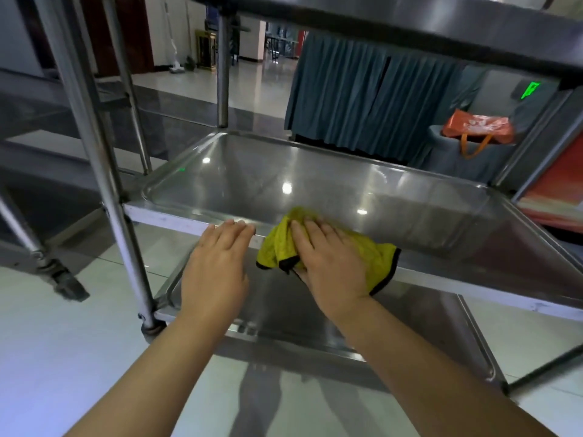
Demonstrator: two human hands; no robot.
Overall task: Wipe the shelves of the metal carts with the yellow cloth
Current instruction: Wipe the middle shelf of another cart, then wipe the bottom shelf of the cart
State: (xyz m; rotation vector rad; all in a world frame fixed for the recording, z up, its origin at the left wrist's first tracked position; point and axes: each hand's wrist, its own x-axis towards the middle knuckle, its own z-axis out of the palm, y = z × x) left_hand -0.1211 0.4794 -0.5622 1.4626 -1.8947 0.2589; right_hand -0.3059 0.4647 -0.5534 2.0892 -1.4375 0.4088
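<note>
Two bare arms reach out to the metal cart's middle shelf [315, 171].
On that shelf's front edge, the left hand [217, 263] rests with its fingers straight and flat. Just beside it, the right hand [328, 260] presses the yellow cloth [277, 244] down on the same edge, fingers spread. Below the shelf sits a lower shelf [284, 310].

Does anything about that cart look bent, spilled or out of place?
Nothing stands out. The middle shelf looks flat and shiny, the yellow cloth lies bunched on its front edge under the right hand, and the left hand rests beside it.
</note>
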